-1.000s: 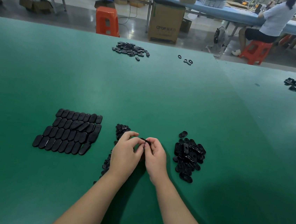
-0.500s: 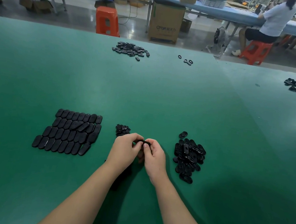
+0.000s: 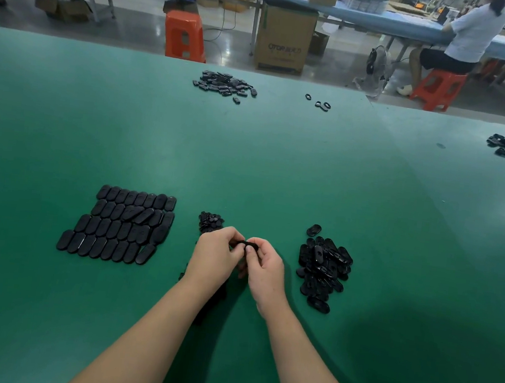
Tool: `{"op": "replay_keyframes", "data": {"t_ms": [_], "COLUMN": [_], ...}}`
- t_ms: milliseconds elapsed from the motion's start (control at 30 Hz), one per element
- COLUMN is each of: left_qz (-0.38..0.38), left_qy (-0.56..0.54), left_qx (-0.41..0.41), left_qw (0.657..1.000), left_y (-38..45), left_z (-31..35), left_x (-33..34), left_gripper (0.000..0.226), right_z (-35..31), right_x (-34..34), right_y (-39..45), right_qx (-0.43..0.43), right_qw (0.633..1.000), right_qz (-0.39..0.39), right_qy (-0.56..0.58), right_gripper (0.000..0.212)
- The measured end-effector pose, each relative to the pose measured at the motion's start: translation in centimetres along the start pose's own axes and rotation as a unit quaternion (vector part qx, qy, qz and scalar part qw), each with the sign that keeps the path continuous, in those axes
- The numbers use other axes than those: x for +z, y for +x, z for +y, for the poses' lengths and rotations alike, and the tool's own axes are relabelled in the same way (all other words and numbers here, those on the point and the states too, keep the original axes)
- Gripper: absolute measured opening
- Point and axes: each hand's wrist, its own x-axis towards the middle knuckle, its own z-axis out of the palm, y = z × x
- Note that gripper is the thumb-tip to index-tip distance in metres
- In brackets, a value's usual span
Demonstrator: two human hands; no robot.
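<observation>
Forearms, 2 of them and bare, run up from the near edge and meet low over the green worktop (image 3: 248, 159). The left hand (image 3: 216, 256) and right hand (image 3: 264, 270) sit knuckle to knuckle, with the fingers of both curled and pinching 1 small black part (image 3: 244, 244) between them. Close behind the left hand lies a little heap of tiny black pieces (image 3: 210, 222). To the left, black oval shells (image 3: 116, 225) lie in 4 neat rows. To the right sits a loose pile of ovals (image 3: 324, 267). Far across are another black pile (image 3: 223, 83) and a few rings (image 3: 319, 103). Beyond the edge stands a cardboard box (image 3: 284, 41), its contents unseen, near an orange stool (image 3: 185, 36).
</observation>
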Motion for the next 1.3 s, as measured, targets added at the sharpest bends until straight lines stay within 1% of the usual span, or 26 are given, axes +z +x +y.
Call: {"op": "replay_keyframes", "data": {"t_ms": [133,333,433,533,633,700,767,867,1000,1067,1200,1300], "left_qz": [0.002,-0.014,-0.015,0.003,0.021,0.041,0.085,0.136,0.207,0.218,0.190,0.196], "left_qy": [0.006,0.042,0.076,0.113,0.154,0.172,0.173,0.177,0.196,0.208,0.243,0.230], "left_qx": [0.024,0.107,0.121,0.137,0.179,0.189,0.161,0.051,-0.065,-0.109,-0.153,-0.138], "left_qw": [1.000,0.993,0.990,0.984,0.972,0.966,0.968,0.973,0.956,0.947,0.939,0.943], "left_y": [0.1,-0.2,-0.2,-0.3,-0.7,-0.9,-0.8,-0.1,1.1,1.6,2.2,2.3], "left_z": [-0.1,-0.8,-0.8,-1.0,-1.3,-1.7,-2.4,-4.4,-8.1,-9.7,-11.2,-11.0], "left_x": [0.2,0.0,0.0,-0.4,-1.1,-1.8,-2.9,-5.2,-8.8,-10.2,-11.2,-11.1], "left_gripper": [0.009,0.024,0.026,0.030,0.026,0.021,0.020,0.022,0.030,0.033,0.034,0.030], "right_z": [0.0,-0.2,-0.4,-0.7,-1.0,-1.2,-1.3,-1.4,-1.5,-1.6,-1.6,-1.7], "right_x": [0.1,0.2,0.1,-0.1,-0.1,0.0,0.0,0.0,-0.1,-0.1,-0.1,-0.1], "right_y": [0.0,-0.1,-0.2,-0.3,-0.4,-0.6,-0.7,-0.9,-1.0,-1.0,-1.0,-1.1], "right_qx": [0.002,0.006,0.012,0.009,0.011,0.008,0.007,0.006,0.000,-0.003,-0.005,-0.007], "right_qw": [1.000,1.000,1.000,1.000,1.000,0.999,0.999,0.999,1.000,0.999,0.999,0.999], "right_qz": [0.008,0.022,0.013,-0.012,-0.028,-0.027,-0.018,-0.023,-0.031,-0.033,-0.034,-0.035], "right_qy": [-0.001,-0.011,-0.009,-0.010,0.007,0.026,0.038,0.025,0.007,0.001,-0.010,-0.017], "right_gripper": [0.018,0.016,0.016,0.013,0.011,0.011,0.012,0.013,0.013,0.013,0.013,0.014]}}
